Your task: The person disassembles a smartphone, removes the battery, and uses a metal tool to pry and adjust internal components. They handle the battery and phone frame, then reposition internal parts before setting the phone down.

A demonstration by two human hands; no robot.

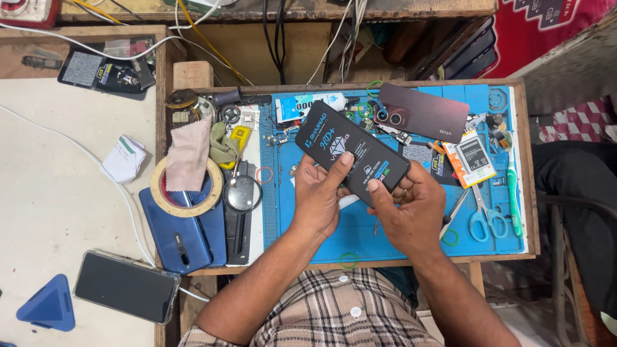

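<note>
Both hands hold a flat black printed packet (350, 151), about phone-sized, tilted above the blue work mat (385, 234). Left hand (319, 193) grips the lower left edge, thumb pressed on the face. Right hand (411, 205) pinches the lower right corner, thumb on top, fingers underneath. The packet looks thin, light and stiff, probably a glass screen protector inside, so brittle if flexed; the glossy face looks slippery. Best held by the edges with two hands, as now. Nearby on the mat: a dark phone back cover (424, 114), a battery (472, 157), scissors (481, 215). A tape roll (186, 189) lies left.
</note>
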